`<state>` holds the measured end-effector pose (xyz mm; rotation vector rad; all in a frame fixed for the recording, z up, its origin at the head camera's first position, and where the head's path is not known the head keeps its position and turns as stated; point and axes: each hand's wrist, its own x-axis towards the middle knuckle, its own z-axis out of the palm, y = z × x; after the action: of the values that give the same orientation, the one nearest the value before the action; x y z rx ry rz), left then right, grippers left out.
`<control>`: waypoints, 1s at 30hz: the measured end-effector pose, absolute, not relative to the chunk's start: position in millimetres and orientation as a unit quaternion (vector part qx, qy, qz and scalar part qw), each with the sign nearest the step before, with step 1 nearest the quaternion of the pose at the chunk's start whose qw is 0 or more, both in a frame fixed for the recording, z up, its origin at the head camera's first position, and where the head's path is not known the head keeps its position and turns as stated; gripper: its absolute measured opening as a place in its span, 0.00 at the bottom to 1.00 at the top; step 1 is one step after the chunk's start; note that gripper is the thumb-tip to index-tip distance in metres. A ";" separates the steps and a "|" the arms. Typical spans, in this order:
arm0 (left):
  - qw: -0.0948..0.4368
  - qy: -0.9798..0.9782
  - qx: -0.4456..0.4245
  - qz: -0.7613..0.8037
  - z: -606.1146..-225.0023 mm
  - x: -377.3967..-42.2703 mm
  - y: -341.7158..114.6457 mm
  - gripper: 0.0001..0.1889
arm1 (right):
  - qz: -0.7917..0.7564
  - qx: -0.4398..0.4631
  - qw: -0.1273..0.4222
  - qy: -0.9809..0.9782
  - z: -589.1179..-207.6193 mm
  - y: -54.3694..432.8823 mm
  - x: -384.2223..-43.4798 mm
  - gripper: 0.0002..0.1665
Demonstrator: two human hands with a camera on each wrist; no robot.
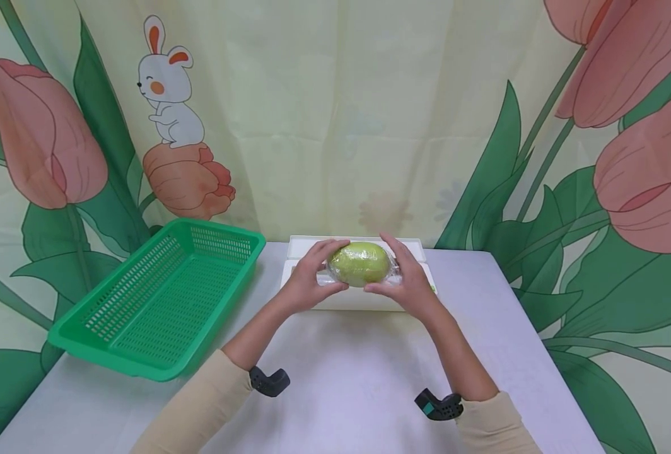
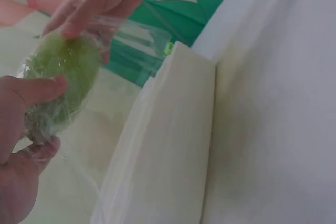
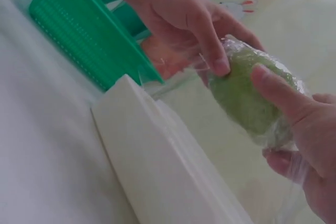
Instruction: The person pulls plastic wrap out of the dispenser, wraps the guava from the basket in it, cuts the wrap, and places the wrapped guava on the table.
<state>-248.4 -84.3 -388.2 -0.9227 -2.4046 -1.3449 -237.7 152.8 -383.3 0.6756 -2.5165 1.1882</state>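
A green oval fruit (image 1: 361,263) wrapped in clear cling film is held up between both hands in the head view. My left hand (image 1: 308,276) grips its left end, thumb below and fingers above. On the opposite end, my right hand (image 1: 408,277) holds it the same way. In the left wrist view, loose clear film (image 2: 139,40) trails from the wrapped fruit beside the right hand. Just behind and below the fruit, a long white box (image 1: 358,302) sits on the table; the hands and fruit hide part of it.
A green plastic basket (image 1: 159,302) with slotted sides stands at the left of the white-covered table (image 1: 335,391). Behind the table hangs a curtain (image 1: 335,126) printed with tulips and a rabbit. Dark wrist cameras sit on both forearms.
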 end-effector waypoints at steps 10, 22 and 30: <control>0.029 -0.821 -0.269 -0.503 -391.8 -252.5 -85.5 0.44 | 0.344 0.268 0.181 -0.882 -398.6 151.5 -241.5 0.60; 0.102 -0.855 -0.269 -0.432 -408.8 -249.4 -82.3 0.52 | 0.377 0.240 0.152 -0.882 -403.8 153.5 -245.2 0.54; 0.126 -0.846 -0.251 -0.453 -411.0 -249.0 -79.4 0.45 | 0.434 0.195 0.110 -0.873 -407.0 152.6 -245.9 0.55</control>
<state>-249.0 -79.4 -411.0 -0.7318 -2.4626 -1.3204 -245.9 152.6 -407.0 0.5737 -2.5648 1.2742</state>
